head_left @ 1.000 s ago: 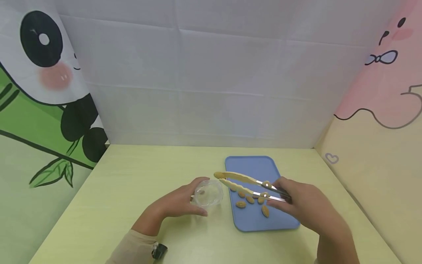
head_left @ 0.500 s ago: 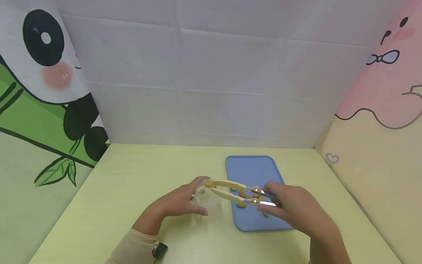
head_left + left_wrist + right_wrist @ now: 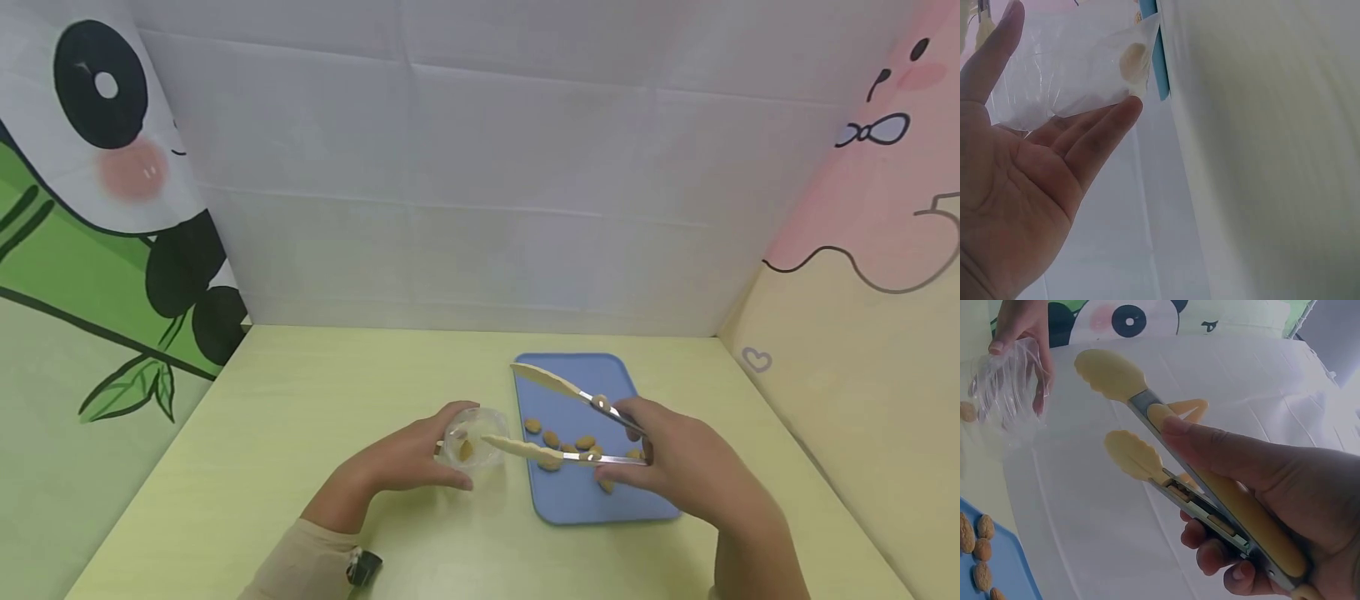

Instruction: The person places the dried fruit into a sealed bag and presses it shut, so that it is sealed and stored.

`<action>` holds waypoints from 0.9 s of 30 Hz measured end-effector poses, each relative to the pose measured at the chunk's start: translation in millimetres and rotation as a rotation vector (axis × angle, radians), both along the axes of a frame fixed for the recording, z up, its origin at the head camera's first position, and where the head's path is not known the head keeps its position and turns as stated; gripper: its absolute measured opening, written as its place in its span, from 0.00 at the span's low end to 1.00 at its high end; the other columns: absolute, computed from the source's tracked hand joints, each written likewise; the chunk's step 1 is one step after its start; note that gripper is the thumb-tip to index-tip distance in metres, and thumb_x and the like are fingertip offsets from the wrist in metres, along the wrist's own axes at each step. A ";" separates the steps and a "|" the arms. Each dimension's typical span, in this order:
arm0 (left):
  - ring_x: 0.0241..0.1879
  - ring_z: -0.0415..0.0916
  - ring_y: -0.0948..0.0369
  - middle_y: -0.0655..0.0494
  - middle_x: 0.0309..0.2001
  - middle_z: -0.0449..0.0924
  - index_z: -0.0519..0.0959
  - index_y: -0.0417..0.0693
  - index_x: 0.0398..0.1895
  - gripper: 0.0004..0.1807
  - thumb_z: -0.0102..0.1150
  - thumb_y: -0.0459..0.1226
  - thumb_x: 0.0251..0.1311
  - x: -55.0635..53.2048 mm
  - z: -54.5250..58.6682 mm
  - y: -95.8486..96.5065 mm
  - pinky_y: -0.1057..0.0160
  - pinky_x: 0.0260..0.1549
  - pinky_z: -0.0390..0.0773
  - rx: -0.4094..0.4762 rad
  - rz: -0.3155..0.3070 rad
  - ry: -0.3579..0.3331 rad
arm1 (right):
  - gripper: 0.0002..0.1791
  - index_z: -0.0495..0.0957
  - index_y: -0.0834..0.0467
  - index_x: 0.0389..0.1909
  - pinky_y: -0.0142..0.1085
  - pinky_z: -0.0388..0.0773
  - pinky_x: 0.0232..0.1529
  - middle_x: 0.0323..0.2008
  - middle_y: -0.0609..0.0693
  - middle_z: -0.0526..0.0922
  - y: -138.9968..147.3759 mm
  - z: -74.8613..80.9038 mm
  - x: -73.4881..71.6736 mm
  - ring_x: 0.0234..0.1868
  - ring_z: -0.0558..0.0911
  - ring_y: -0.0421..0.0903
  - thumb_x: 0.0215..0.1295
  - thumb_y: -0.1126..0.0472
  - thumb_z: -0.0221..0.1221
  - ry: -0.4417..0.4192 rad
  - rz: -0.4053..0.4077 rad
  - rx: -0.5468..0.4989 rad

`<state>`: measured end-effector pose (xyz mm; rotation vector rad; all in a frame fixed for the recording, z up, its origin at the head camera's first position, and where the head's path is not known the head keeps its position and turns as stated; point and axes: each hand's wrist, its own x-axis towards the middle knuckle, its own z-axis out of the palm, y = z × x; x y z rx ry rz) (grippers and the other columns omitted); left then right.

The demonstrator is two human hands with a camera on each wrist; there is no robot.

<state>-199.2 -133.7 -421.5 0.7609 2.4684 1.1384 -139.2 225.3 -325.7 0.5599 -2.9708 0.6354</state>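
My left hand [image 3: 416, 450] holds a thin clear plastic container [image 3: 491, 425], its round mouth facing up, with thumb and fingers on opposite sides. Inside lies one brown oval nut [image 3: 1135, 62], low in the container in the left wrist view. My right hand [image 3: 686, 462] grips metal tongs [image 3: 603, 458] with cream, scallop-edged tips. Those tips stand spread apart with nothing between them; the lower one overlaps the container's rim in the head view. Several wrinkled brown nuts [image 3: 983, 575] lie on the blue tray [image 3: 570, 504], below and around the tongs.
The blue tray lies on a pale yellow table [image 3: 337, 375], to the right of the container. A white sheet [image 3: 487, 208] stands at the back. Panels with a cartoon panda [image 3: 123, 175] and a pink figure [image 3: 892, 183] flank the table.
The tongs moved left over the container with a nut in their tips, then spread and let it go. The nut now lies inside. My left hand stayed in place.
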 end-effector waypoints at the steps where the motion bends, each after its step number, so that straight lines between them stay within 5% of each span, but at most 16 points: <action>1: 0.51 0.75 0.60 0.58 0.58 0.74 0.52 0.68 0.75 0.53 0.75 0.53 0.48 0.1 0.0 0.3 0.53 0.53 0.75 0.002 -0.002 -0.003 | 0.31 0.71 0.41 0.43 0.31 0.68 0.25 0.26 0.36 0.73 2.3 -0.4 -0.9 0.22 0.70 0.34 0.46 0.25 0.62 0.001 -0.006 -0.001; 11: 0.55 0.73 0.60 0.53 0.61 0.73 0.52 0.68 0.75 0.54 0.75 0.53 0.47 1.5 1.4 2.3 0.52 0.54 0.75 -0.012 0.012 -0.008 | 0.30 0.71 0.45 0.40 0.32 0.64 0.25 0.22 0.39 0.69 24.8 -3.6 -12.7 0.21 0.67 0.36 0.48 0.27 0.64 0.014 -0.051 0.035; 27: 0.55 0.72 0.60 0.55 0.60 0.73 0.51 0.70 0.75 0.54 0.76 0.53 0.46 -0.8 -1.4 1.3 0.52 0.54 0.75 -0.021 0.018 -0.011 | 0.37 0.72 0.50 0.38 0.36 0.65 0.28 0.25 0.43 0.72 41.1 -12.1 -26.9 0.26 0.70 0.41 0.46 0.21 0.59 -0.084 -0.082 0.101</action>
